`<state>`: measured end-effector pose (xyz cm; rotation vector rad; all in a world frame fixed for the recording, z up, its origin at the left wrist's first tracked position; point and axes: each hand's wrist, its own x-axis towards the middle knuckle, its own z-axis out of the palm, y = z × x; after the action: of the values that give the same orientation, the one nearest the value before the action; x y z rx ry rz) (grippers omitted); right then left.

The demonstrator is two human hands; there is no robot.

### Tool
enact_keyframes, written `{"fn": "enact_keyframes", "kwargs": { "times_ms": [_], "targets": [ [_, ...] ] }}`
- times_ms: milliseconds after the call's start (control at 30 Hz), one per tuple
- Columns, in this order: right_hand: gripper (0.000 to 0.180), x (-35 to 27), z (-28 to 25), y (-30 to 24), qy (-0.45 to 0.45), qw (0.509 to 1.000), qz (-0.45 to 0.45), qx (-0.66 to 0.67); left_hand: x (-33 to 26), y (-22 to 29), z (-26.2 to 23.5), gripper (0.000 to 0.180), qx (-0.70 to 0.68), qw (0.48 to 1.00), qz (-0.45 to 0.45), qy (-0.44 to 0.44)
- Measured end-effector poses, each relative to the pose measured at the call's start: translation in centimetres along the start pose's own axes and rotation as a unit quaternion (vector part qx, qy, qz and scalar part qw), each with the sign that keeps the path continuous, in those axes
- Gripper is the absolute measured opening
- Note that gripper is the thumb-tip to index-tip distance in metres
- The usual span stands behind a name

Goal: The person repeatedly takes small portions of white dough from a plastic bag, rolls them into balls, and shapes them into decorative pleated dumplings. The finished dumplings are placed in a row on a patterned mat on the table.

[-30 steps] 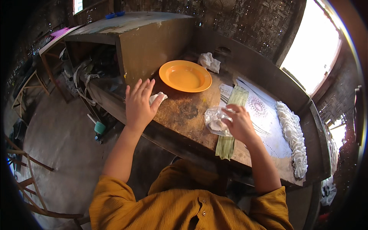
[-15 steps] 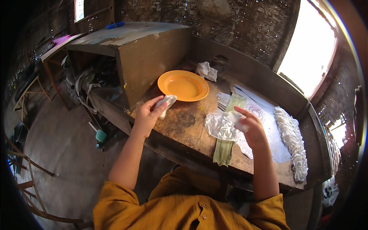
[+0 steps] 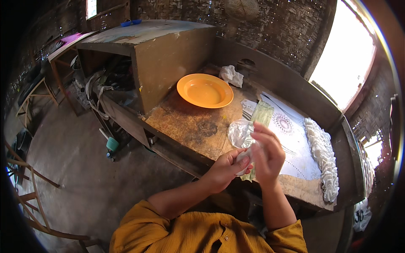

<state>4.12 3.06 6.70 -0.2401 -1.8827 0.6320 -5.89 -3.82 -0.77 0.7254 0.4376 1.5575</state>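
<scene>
My left hand (image 3: pixel 221 170) is closed on a small white bundle (image 3: pixel 244 165), soft-looking and partly covered by the fingers. Right beside it is my right hand (image 3: pixel 268 156), fingers stretched upward and a little blurred; its palm side is hidden from me. Just beyond both hands, a crumpled clear plastic sheet (image 3: pixel 240 133) lies over a pale green, leaf-like strip (image 3: pixel 263 113). The strip crosses a white patterned sheet (image 3: pixel 295 139) on the wooden table (image 3: pixel 177 126).
An orange plate (image 3: pixel 205 101) sits farther back, close to a wooden box (image 3: pixel 173 63). Behind it lies crumpled white material (image 3: pixel 231 76). A long row of white, ruffled bundles (image 3: pixel 321 156) runs along the table's right side. Wooden chair parts (image 3: pixel 33 198) stand at the far left.
My left hand has come right and nearer with a white bundle, meeting my right hand. My right hand has shifted slightly nearer, its fingers now raised. The view has tilted a little.
</scene>
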Motion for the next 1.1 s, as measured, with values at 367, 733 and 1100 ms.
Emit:
{"fn": "enact_keyframes", "kwargs": {
  "times_ms": [367, 733, 1100],
  "targets": [
    [0.036, -1.2, -1.8, 0.4, -0.063, 0.936, -0.264, -0.225, -1.0, -1.0, -0.1, 0.035, 0.088, 0.995, 0.002, -0.046],
    [0.052, -2.8, -2.7, 1.5, -0.042, 0.985, -0.103, -0.129, -1.5, 0.8, 0.9, 0.032, 0.097, 0.986, -0.103, -0.085],
    [0.056, -2.9, -13.6, 1.6, 0.083, 0.855, 0.203, 0.470, -1.6, 11.0, -7.5, 0.036, 0.694, 0.554, 0.347, 0.302]
  ]
}}
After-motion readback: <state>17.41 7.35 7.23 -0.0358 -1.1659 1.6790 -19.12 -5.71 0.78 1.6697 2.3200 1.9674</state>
